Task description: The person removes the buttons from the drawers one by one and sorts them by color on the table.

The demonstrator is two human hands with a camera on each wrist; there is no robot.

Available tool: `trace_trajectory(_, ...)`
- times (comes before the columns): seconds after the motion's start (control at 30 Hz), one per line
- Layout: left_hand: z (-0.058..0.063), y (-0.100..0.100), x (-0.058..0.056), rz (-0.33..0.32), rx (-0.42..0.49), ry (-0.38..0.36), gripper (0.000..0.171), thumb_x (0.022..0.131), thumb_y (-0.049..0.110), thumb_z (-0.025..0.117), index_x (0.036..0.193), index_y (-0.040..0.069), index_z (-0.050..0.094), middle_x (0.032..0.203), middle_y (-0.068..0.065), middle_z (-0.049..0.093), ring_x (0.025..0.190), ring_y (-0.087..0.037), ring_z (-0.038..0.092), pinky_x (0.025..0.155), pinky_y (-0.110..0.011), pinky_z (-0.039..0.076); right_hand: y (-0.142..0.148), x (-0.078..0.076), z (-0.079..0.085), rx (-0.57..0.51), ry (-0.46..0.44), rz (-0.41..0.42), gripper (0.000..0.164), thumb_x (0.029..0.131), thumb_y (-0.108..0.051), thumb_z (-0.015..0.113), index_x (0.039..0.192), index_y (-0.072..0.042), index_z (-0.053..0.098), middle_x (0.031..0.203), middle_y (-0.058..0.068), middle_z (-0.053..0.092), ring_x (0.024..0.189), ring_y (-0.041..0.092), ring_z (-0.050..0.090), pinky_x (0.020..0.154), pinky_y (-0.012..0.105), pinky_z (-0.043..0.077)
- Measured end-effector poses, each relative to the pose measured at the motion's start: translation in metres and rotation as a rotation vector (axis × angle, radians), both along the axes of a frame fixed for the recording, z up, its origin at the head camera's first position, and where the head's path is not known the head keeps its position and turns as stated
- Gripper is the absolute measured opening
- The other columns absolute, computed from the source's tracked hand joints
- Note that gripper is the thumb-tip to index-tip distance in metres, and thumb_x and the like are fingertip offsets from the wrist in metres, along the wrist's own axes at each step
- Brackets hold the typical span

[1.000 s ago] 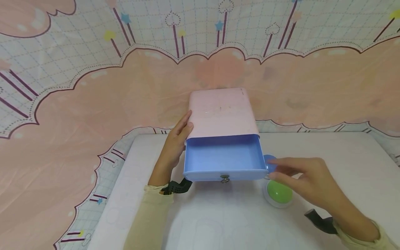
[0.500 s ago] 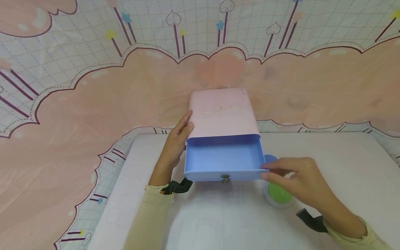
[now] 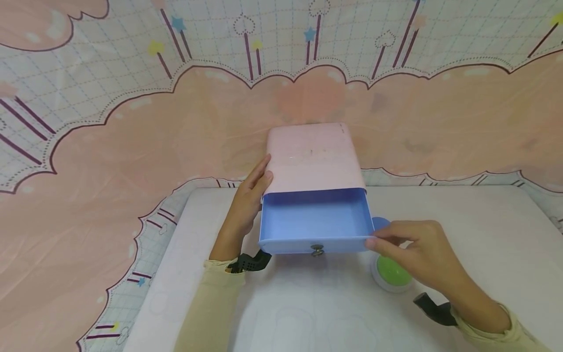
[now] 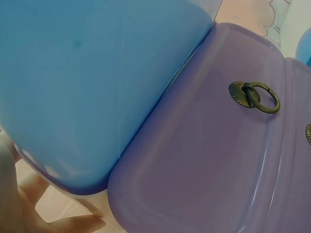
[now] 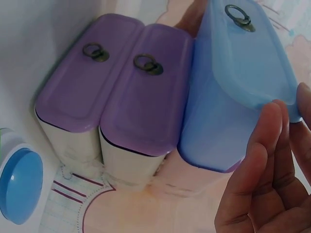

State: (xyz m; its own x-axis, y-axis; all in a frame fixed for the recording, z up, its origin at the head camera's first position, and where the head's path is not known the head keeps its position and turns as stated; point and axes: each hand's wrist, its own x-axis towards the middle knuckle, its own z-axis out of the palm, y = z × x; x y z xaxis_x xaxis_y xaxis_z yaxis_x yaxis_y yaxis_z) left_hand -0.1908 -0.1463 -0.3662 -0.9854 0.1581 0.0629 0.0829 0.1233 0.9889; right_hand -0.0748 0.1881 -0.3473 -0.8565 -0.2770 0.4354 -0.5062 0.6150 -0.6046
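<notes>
Left hand (image 3: pixel 241 208): fingers fairly straight, laid along the left side of the box (image 3: pixel 313 159), mid-table (image 3: pixel 475 210). Blue drawer (image 3: pixel 316 215), topmost, stands well out, ring (image 3: pixel 317 253) on front. Two purple drawers (image 5: pixel 150 92) below, pushed in. Blue button (image 3: pixel 380 223), green button (image 3: pixel 393 271) alongside. Right hand (image 3: pixel 418 249): thumb and fingers pinch blue drawer's front right corner.
</notes>
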Motion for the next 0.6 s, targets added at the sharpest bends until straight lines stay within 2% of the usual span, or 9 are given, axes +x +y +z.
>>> trace_trajectory(0.33,0.001,0.0,0.001,-0.002,0.012,-0.006,0.052,0.103,0.051,0.054,0.152,0.053,0.038,0.167,0.015,0.028,0.152,-0.031,0.033,0.104,-0.071,0.042,-0.001,-0.005,0.001,-0.034,0.055,0.004,0.014,0.078,-0.009,0.087,0.084,-0.021,0.082,0.078,-0.013,0.076,0.068,0.0,0.067,0.063,0.012,0.052)
trace_trajectory(0.6,0.0,0.0,0.0,0.002,0.023,-0.026,0.052,0.102,0.051,0.055,0.151,0.053,0.039,0.167,0.014,0.028,0.153,-0.029,0.032,0.105,-0.071,0.041,-0.001,-0.01,-0.001,-0.048,0.038,-0.008,0.012,0.08,-0.01,0.086,0.084,-0.019,0.081,0.076,-0.012,0.075,0.065,-0.001,0.067,0.06,0.014,0.052)
